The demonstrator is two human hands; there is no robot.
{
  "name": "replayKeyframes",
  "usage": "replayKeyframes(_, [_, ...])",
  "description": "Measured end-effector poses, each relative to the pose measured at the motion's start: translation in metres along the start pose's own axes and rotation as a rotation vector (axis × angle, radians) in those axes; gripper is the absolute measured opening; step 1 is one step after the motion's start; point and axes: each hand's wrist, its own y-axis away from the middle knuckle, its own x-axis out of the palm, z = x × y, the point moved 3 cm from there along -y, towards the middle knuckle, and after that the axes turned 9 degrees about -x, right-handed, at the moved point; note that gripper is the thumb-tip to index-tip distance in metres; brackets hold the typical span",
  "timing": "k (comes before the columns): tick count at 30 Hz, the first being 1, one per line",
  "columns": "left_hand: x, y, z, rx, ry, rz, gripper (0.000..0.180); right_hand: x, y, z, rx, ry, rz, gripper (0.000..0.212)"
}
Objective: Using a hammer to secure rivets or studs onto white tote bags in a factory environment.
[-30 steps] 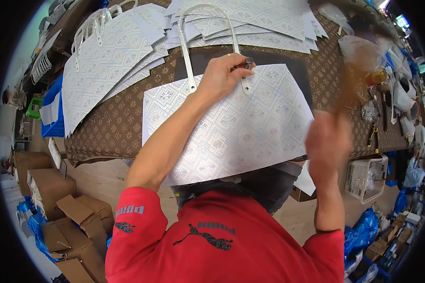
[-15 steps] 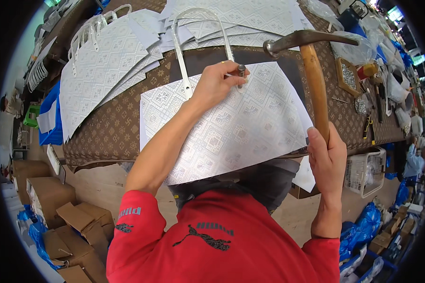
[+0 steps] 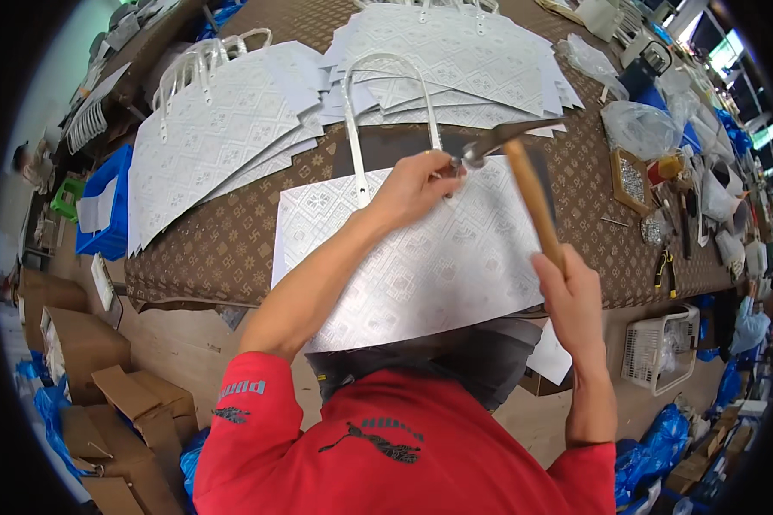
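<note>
On the bench [image 3: 223, 245], a silver panel [image 3: 404, 283] overhangs the near edge; a white strap [image 3: 353, 142] loops beyond its far edge. The left hand [image 3: 410, 189] has its fingers clamped on a metal punch [image 3: 456, 165], set over the panel. The right hand [image 3: 571, 296] is closed round a hammer [image 3: 532, 197], its head at the punch's top; contact cannot be determined. Pliers [image 3: 660, 273] lie to the right.

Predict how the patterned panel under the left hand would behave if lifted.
The panel is probably light, looking sheet-thin. It seems fairly stiff, since its near part overhangs the table without crumpling. Its white handle may be springy, holding a smooth arch.
</note>
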Motion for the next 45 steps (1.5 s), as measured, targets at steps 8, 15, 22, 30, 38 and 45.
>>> replayKeyframes(8, [-0.054, 0.007, 0.004, -0.049, -0.513, -0.205, 0.056, -0.025, 0.008, -0.054, 0.205, -0.438, -0.418, 0.027])
replayKeyframes(15, [-0.053, 0.041, -0.036, -0.327, -0.952, -0.030, 0.043, -0.034, 0.004, -0.154, 0.267, -0.434, -0.635, 0.030])
replayKeyframes(22, [-0.105, -0.042, -0.144, -0.033, -1.183, -0.383, 0.018, -0.033, 0.002, -0.167, 0.357, -0.640, -0.730, 0.028])
replayKeyframes(30, [-0.155, -0.144, -0.121, -0.014, -0.938, -0.647, 0.038, -0.032, 0.002, -0.177, 0.325, -0.667, -0.752, 0.029])
replayKeyframes(38, [-0.249, 0.073, 0.022, -0.420, -1.097, -0.513, 0.061, -0.028, -0.007, -0.169, 0.325, -0.608, -0.769, 0.031])
replayKeyframes(45, [-0.283, 0.102, 0.050, -0.230, -1.144, -0.467, 0.044, -0.030, -0.004, -0.171, 0.342, -0.510, -0.784, 0.032])
